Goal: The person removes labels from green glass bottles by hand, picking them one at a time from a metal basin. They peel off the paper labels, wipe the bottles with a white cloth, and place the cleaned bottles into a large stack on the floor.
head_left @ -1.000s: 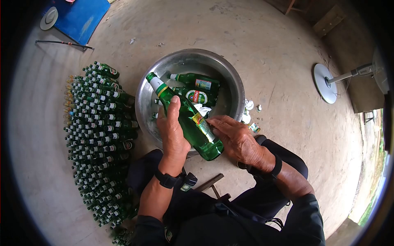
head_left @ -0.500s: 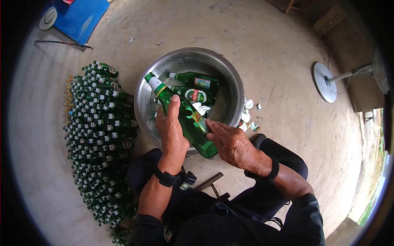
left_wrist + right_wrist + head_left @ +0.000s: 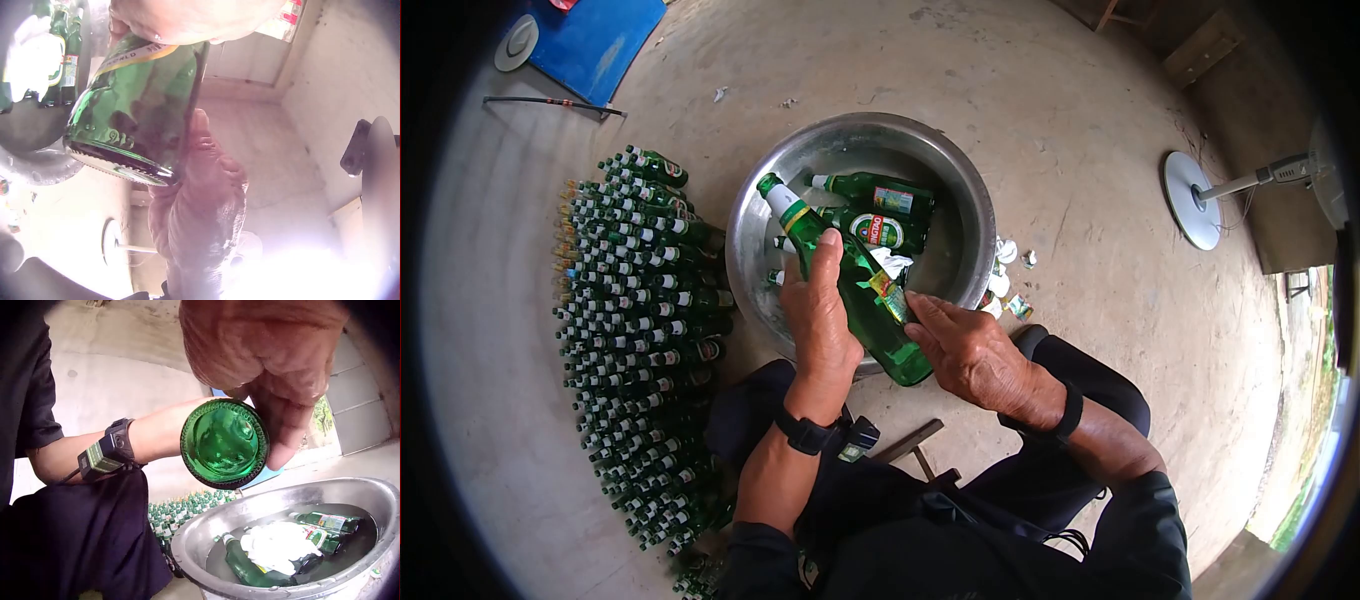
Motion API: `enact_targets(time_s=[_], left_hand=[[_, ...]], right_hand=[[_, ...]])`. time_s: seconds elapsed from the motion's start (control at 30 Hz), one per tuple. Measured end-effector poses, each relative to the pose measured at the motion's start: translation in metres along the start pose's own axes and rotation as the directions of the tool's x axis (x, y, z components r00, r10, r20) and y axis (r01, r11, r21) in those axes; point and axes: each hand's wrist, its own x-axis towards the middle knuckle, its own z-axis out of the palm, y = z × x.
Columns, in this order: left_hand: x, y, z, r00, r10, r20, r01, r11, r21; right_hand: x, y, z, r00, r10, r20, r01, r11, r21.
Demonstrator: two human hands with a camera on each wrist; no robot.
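A green glass bottle (image 3: 855, 290) is held at a slant over the near side of a metal basin (image 3: 985, 200), its neck toward the upper left. The left hand (image 3: 820, 325) grips its body, thumb along the upper side. At the label (image 3: 890, 297), which looks partly loose, the right hand (image 3: 980, 362) has its thumb and forefinger; whether they pinch it is hard to see. The right wrist view shows the bottle's round base (image 3: 225, 444) beside the right hand (image 3: 262, 350). In the basin several green bottles (image 3: 880, 232) lie in water with a white cloth-like piece (image 3: 890, 262).
Many green bottles (image 3: 645, 300) stand packed on the floor at the left. Scraps (image 3: 1000, 285) lie right of the basin. A fan's round base (image 3: 1192, 200) stands at the right, a blue board (image 3: 590, 50) and pale hat (image 3: 517, 42) at the upper left.
Since a second ago the right hand has shifted slightly along the label, whose lower part is now covered or folded. The bottle's base has moved slightly left; the left hand keeps its grip.
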Motion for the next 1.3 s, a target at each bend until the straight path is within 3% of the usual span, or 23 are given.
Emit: enact_targets(time_s=[0.2, 0.43, 0.5, 0.6, 0.73, 0.83, 1.03, 1.1, 1.17, 1.23, 1.3], left_hand=[[0.000, -0.004, -0.002, 0.999, -0.008, -0.038, 0.011, 0.996, 0.084], [-0.004, -0.001, 0.006, 0.999, -0.026, 0.021, 0.026, 1.000, 0.005], [-0.006, 0.000, 0.008, 0.999, -0.028, 0.022, 0.027, 0.999, 0.039], [-0.007, -0.003, 0.007, 1.000, 0.023, -0.019, -0.019, 0.985, 0.173], [-0.009, -0.001, 0.008, 1.000, -0.012, -0.027, 0.017, 0.978, 0.208], [-0.009, -0.001, 0.011, 0.999, -0.022, -0.026, 0.024, 0.994, 0.104], [-0.008, -0.006, 0.009, 0.998, 0.053, -0.015, -0.050, 0.986, 0.162], [-0.010, -0.005, 0.012, 0.998, 0.045, -0.048, -0.034, 0.976, 0.216], [-0.017, 0.000, 0.021, 0.999, 0.020, -0.037, -0.014, 0.987, 0.162], [-0.014, -0.004, 0.019, 1.000, 0.021, -0.020, -0.018, 0.992, 0.122], [-0.011, -0.003, 0.017, 0.999, 0.014, -0.031, -0.009, 0.988, 0.156]], right_hand=[[-0.004, -0.005, 0.003, 0.999, 0.051, 0.019, -0.050, 0.997, -0.065], [-0.001, -0.011, -0.002, 0.992, 0.119, 0.033, -0.118, 0.992, -0.033], [-0.004, -0.005, 0.003, 0.998, -0.053, -0.024, 0.047, 0.978, -0.204], [-0.005, -0.001, 0.008, 0.993, -0.109, -0.036, 0.094, 0.955, -0.281], [-0.007, 0.001, 0.006, 1.000, -0.026, 0.006, 0.026, 0.968, -0.248], [-0.006, -0.002, 0.003, 1.000, 0.002, 0.028, 0.004, 0.978, -0.208], [-0.003, -0.008, 0.002, 0.994, -0.104, 0.030, 0.108, 0.937, -0.331], [-0.004, -0.007, 0.004, 0.997, 0.003, 0.080, 0.024, 0.943, -0.333], [-0.006, -0.005, 0.005, 0.997, -0.031, 0.069, 0.052, 0.943, -0.329], [-0.007, -0.003, 0.007, 0.998, 0.065, -0.005, -0.064, 0.973, -0.224], [-0.004, -0.005, 0.005, 0.998, 0.068, -0.001, -0.067, 0.971, -0.228]])
